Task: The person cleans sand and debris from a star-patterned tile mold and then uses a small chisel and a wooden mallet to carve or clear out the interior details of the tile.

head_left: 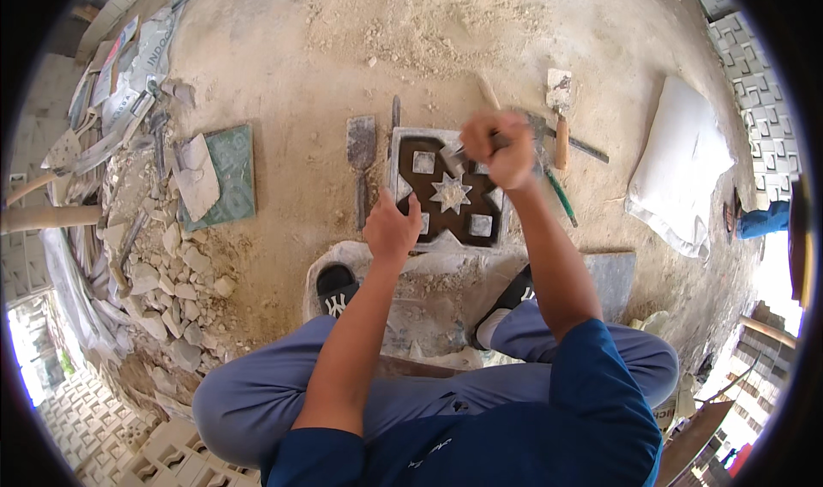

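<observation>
A square mould [403, 135] with a pale metal rim lies flat on the ground before me. Its dark, wet-looking inside holds a raised eight-pointed star [450, 194] and small square blocks. My left hand [394, 228] grips the mould's left side near the front corner, thumb over the inner edge. Above the mould's far right part, my right hand [506, 148] is closed round the dark handle of a paintbrush [453, 159]; motion blurs both. The brush's tip points left and down toward the dark inside.
Left of the mould lies a flat trowel [362, 144]; beyond its right corner, a wooden-handled trowel [561, 131] and a green-handled tool [561, 197]. A white sack [681, 170] rests at the right. Rubble [171, 290] and a green board [236, 178] lie at the left.
</observation>
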Demonstrator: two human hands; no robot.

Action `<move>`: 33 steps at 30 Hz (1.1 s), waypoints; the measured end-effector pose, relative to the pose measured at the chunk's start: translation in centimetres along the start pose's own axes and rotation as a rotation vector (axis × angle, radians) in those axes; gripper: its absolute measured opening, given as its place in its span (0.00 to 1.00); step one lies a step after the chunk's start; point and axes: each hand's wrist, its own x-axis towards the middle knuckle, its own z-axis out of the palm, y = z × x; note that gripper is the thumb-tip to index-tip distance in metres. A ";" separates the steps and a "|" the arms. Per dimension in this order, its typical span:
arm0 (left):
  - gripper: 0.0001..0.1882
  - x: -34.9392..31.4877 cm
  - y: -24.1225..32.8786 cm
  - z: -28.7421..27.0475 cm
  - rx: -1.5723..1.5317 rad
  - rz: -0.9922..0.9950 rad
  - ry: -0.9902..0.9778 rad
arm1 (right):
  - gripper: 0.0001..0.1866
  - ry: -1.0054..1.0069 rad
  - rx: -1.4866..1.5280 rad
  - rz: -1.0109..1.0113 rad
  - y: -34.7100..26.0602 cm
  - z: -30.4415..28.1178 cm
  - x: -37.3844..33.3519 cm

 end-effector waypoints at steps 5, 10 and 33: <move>0.37 0.3 -1.5 0.1 0.011 0.005 0.060 | 0.31 -0.022 -0.075 0.080 -0.6 2.6 0.9; 0.38 0.0 -0.5 0.0 0.001 -0.020 -0.016 | 0.29 -0.051 -0.096 0.056 0.8 2.4 0.5; 0.33 0.0 -0.3 0.5 -0.001 -0.004 0.027 | 0.34 0.053 -0.101 0.001 1.3 2.2 -0.5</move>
